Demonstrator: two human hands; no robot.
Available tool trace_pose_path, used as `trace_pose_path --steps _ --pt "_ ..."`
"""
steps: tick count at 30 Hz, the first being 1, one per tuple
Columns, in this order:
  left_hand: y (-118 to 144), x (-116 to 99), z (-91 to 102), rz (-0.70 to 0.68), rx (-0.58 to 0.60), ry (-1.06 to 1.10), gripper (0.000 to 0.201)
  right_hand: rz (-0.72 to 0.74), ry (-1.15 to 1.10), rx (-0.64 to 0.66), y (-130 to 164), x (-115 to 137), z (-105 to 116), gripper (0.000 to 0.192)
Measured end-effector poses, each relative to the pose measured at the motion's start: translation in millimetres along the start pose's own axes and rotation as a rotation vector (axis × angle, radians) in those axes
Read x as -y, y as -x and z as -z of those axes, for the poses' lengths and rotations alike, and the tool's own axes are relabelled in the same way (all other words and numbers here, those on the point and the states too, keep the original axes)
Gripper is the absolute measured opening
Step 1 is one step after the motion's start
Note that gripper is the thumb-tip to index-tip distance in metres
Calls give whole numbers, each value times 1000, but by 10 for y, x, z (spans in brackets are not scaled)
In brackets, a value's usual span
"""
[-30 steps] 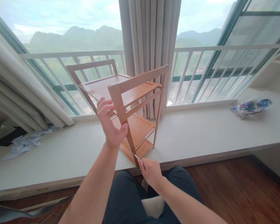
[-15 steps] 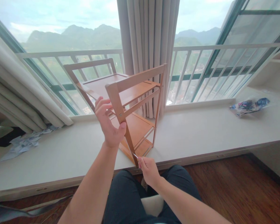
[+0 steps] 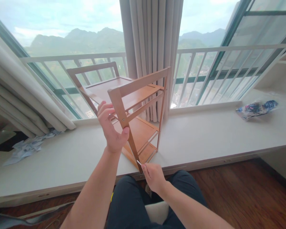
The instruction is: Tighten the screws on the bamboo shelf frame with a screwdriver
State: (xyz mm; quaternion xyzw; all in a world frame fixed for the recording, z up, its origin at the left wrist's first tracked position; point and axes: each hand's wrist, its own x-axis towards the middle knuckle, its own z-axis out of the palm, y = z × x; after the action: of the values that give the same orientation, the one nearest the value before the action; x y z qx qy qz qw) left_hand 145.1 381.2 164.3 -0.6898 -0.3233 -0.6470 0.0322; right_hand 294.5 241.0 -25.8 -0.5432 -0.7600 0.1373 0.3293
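Hands are held apart here: the near upright [image 3: 133, 144] of the wooden rack [image 3: 145, 128] is gripped by the left hand [image 3: 113, 133], thumb laid on it, and a thin metal tool [image 3: 139, 163] is pinched in the right hand [image 3: 154, 176], its tip set against that upright's lower end. Rack's stood on the white window ledge [image 3: 193, 133], near corner right at the front edge. Toward the ledge's right end some blue patterned stuff is bagged in clear plastic [image 3: 256, 109]; paper scraps [image 3: 27, 149] are strewn near the left end.
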Motion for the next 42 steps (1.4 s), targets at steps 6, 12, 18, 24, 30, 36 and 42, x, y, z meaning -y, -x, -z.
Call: trace_pose_path --steps 6,12,18,24,30,36,42 --pt "-4 12 -29 -36 -79 0 88 -171 -208 -98 -79 -259 113 65" --pt "-7 7 -12 -48 -70 -12 86 -455 -188 -287 -546 -1128 604 59" --pt "-20 -29 4 -55 -63 -5 83 -462 46 -142 -777 -1411 795 45" --pt "-30 -56 13 -104 -63 54 77 -416 135 -109 -781 -1407 768 44" --pt "-25 -38 6 -111 -69 92 76 -397 289 -59 -804 -1449 833 42" --pt "-19 -2 8 -106 -71 63 78 -328 183 -48 -815 -1546 868 42" --pt "-12 1 12 -124 -63 107 75 -363 -57 -84 -858 -1582 789 52"
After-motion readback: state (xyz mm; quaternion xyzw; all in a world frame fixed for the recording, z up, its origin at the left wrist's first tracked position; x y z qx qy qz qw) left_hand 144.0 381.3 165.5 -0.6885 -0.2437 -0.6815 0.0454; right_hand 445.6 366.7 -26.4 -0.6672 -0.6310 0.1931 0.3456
